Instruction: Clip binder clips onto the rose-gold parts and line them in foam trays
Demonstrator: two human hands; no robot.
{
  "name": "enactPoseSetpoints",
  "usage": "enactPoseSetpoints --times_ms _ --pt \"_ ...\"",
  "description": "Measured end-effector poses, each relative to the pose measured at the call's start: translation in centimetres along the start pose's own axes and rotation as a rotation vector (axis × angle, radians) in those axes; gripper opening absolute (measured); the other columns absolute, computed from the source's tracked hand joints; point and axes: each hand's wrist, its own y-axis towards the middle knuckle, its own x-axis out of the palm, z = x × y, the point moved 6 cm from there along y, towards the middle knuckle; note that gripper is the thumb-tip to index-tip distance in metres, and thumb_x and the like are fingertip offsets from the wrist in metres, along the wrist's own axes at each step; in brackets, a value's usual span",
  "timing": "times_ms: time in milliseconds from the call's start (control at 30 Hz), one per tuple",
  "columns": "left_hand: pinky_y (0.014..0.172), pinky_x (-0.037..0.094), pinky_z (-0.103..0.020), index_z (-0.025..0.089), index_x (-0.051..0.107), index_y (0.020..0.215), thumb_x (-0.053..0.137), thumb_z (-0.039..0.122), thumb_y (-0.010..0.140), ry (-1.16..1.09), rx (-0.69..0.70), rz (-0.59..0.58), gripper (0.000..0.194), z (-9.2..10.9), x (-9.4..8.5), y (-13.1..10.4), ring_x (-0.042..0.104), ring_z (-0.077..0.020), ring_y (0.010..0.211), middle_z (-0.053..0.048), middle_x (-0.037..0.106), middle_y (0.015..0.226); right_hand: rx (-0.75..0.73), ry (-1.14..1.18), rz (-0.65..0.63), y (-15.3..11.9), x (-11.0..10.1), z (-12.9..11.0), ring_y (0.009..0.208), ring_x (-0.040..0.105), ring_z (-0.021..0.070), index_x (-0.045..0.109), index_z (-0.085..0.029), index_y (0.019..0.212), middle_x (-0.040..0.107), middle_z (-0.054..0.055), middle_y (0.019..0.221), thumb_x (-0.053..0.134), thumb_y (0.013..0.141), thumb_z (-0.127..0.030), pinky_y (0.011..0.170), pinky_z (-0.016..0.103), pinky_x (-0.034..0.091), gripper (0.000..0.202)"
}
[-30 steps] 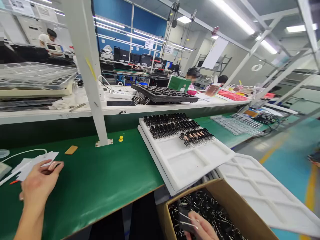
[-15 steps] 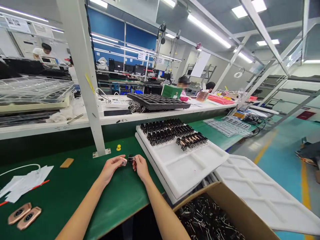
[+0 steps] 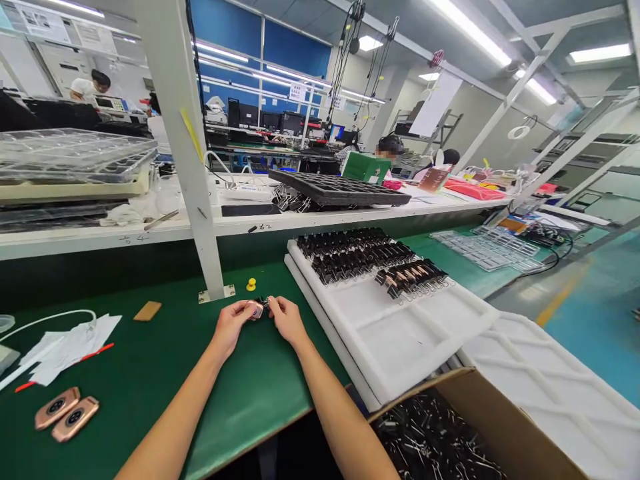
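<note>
My left hand [image 3: 232, 327] is closed on a small rose-gold case [image 3: 257, 309] that looks like a watch body with a dark round back. Between the thumb and fingers of my right hand [image 3: 289, 321] is a black binder clip [image 3: 265, 303] with wire handles. The clip meets the right edge of the case; whether its jaws grip it is too small to tell. Two similar rose-gold cases [image 3: 75, 419] lie side by side on the green mat [image 3: 240, 400]. On the white foam tray [image 3: 395, 347] stand rows of binder clips [image 3: 355, 250], some clamped on rose-gold pieces.
A cardboard box [image 3: 505, 407] of loose binder clips stands at the front right, beside another white tray [image 3: 560, 373]. A yellow knob-like piece [image 3: 251, 285] and a white post [image 3: 200, 167] are beyond my hands. Papers [image 3: 83, 347] lie left. People sit farther back.
My hands have come closer together, bringing the binder clip from just beside the rose-gold case onto its edge. The camera view has shifted slightly, so the scene sits differently in the frame.
</note>
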Motion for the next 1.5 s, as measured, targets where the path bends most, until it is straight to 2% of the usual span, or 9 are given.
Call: enactPoseSetpoints --times_ms 133,267,333,400,667,900,1000,1167,1500 --pt "0.077 0.05 -0.033 0.015 0.08 0.08 0.089 0.044 0.067 0.013 -0.032 -0.058 0.034 0.2 0.3 -0.1 0.063 -0.0198 0.075 -0.009 0.074 0.081 0.03 0.149 -0.108 -0.1 0.1 0.4 0.048 0.047 0.0104 0.058 -0.02 0.075 0.057 -0.003 0.066 0.045 0.093 -0.069 0.05 0.026 0.034 0.054" --pt "0.08 0.049 -0.034 0.015 0.08 0.08 0.087 0.045 0.07 0.046 -0.06 -0.133 0.033 0.2 0.6 -0.3 0.062 -0.0202 0.078 -0.009 0.073 0.081 0.039 0.168 -0.03 -0.1 -0.4 0.4 0.051 0.044 0.0101 0.053 -0.021 0.068 0.053 -0.005 0.06 0.064 0.083 -0.063 0.051 0.025 0.035 0.045" --pt "0.079 0.047 -0.033 0.015 0.08 0.081 0.085 0.044 0.074 0.07 -0.063 -0.185 0.031 0.2 0.8 -0.4 0.06 -0.019 0.076 -0.008 0.071 0.079 0.067 0.195 0.004 -0.1 -0.7 0.5 0.051 0.044 0.01 0.054 -0.021 0.069 0.053 -0.005 0.059 0.067 0.08 -0.06 0.051 0.025 0.035 0.043" --pt "0.078 0.046 -0.032 0.015 0.081 0.083 0.085 0.043 0.075 0.081 -0.065 -0.203 0.03 0.2 0.9 -0.5 0.059 -0.0184 0.076 -0.007 0.071 0.079 0.089 0.216 -0.025 -0.1 -0.8 0.5 0.049 0.045 0.0094 0.057 -0.02 0.07 0.055 -0.005 0.06 0.069 0.079 -0.058 0.05 0.025 0.034 0.041" --pt "0.071 0.046 -0.031 0.015 0.081 0.082 0.088 0.046 0.07 0.038 -0.075 -0.134 0.034 -0.1 0.4 -0.4 0.061 -0.0194 0.075 -0.01 0.073 0.081 0.137 0.171 -0.193 -0.4 -0.7 1.1 0.044 0.049 0.0081 0.062 -0.017 0.069 0.065 0.0 0.065 0.071 0.079 -0.059 0.047 0.024 0.034 0.044" --pt "0.075 0.054 -0.027 0.015 0.079 0.085 0.094 0.04 0.062 -0.217 -0.048 0.13 0.037 -0.4 -1.6 0.2 0.067 -0.0177 0.084 -0.009 0.076 0.096 0.088 0.244 -0.183 -0.7 -0.9 1.2 0.051 0.054 0.0096 0.069 -0.015 0.084 0.068 0.003 0.075 0.067 0.083 -0.061 0.043 0.022 0.03 0.046" --pt "0.076 0.056 -0.027 0.015 0.078 0.087 0.096 0.036 0.059 -0.272 -0.062 0.188 0.039 -0.7 -2.2 0.2 0.069 -0.0178 0.085 -0.009 0.077 0.098 0.062 0.335 -0.181 -0.8 -1.0 1.3 0.056 0.058 0.0116 0.069 -0.015 0.091 0.067 0.004 0.079 0.068 0.082 -0.063 0.043 0.023 0.034 0.049" --pt "0.074 0.058 -0.029 0.013 0.077 0.087 0.096 0.035 0.059 -0.269 -0.068 0.197 0.04 -0.6 -2.2 0.0 0.072 -0.0193 0.084 -0.011 0.078 0.1 0.057 0.424 -0.188 -0.6 -0.9 1.7 0.064 0.067 0.0168 0.069 -0.014 0.095 0.067 0.005 0.078 0.07 0.081 -0.063 0.05 0.026 0.045 0.051" --pt "0.068 0.053 -0.027 0.014 0.078 0.088 0.095 0.041 0.06 -0.145 -0.078 0.146 0.042 -0.5 -1.7 -0.2 0.07 -0.0192 0.081 -0.012 0.078 0.097 0.033 0.423 -0.206 -0.4 -0.8 2.2 0.068 0.069 0.0188 0.071 -0.015 0.096 0.069 0.005 0.078 0.072 0.083 -0.06 0.055 0.028 0.048 0.047"
